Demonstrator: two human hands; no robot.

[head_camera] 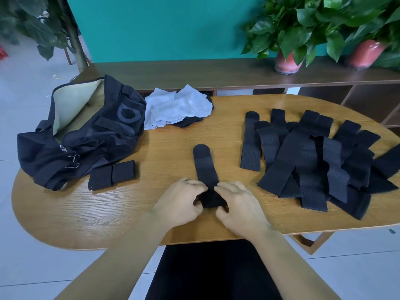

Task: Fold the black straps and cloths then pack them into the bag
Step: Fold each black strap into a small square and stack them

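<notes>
One black strap (205,165) lies lengthwise at the middle of the wooden table (164,148), rounded end pointing away from me. My left hand (180,202) and my right hand (238,204) pinch its near end from either side, the fabric bunched between fingers and thumbs. A heap of several unfolded black straps (313,161) lies at the right. Two folded straps (112,174) sit side by side beside the black bag (86,135), which lies open at the left and shows a beige lining.
White cloths (177,107) are piled over a dark cloth (188,122) at the table's back, right of the bag. Behind the table runs a low wooden shelf (238,72) with two potted plants (287,61). The table's front edge is just below my wrists.
</notes>
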